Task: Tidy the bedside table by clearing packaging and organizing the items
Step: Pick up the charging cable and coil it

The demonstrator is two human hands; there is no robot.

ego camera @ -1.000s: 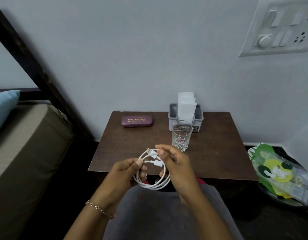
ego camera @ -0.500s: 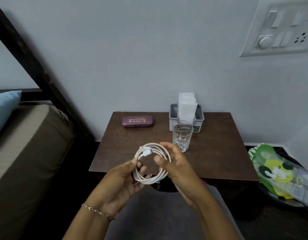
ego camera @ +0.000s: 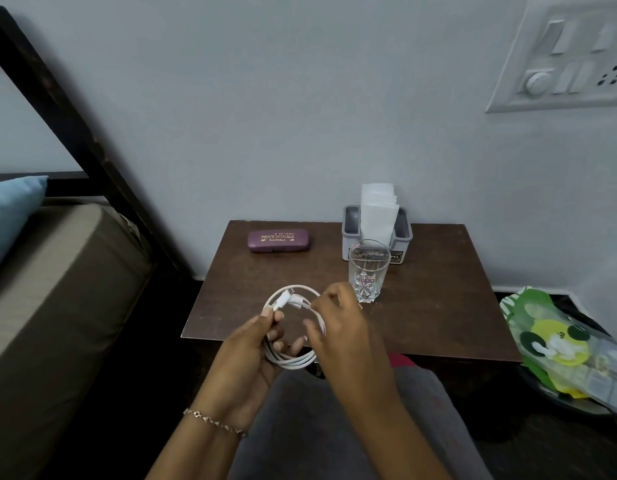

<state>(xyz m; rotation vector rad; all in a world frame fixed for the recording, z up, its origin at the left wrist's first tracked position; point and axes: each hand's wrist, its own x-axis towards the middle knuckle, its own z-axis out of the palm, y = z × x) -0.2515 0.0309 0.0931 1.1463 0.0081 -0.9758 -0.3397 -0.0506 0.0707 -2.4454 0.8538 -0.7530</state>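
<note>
Head view: a white USB cable point(ego camera: 293, 327), wound into a flat coil of several loops with both plugs lying together at the top, is held above the front edge of the dark wooden bedside table point(ego camera: 438, 306). The left hand point(ego camera: 251, 355) pinches the coil's left side between thumb and fingers. The right hand point(ego camera: 338, 323), fingers loosely curled, grips the coil's right side near the plugs, just in front of the drinking glass point(ego camera: 368, 270).

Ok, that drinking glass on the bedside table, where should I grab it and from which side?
Wrap the glass around its straight upper wall, coming from its right. It stands upright, the napkin holder sits close behind, and both hands are busy with the cable at its left.
</note>
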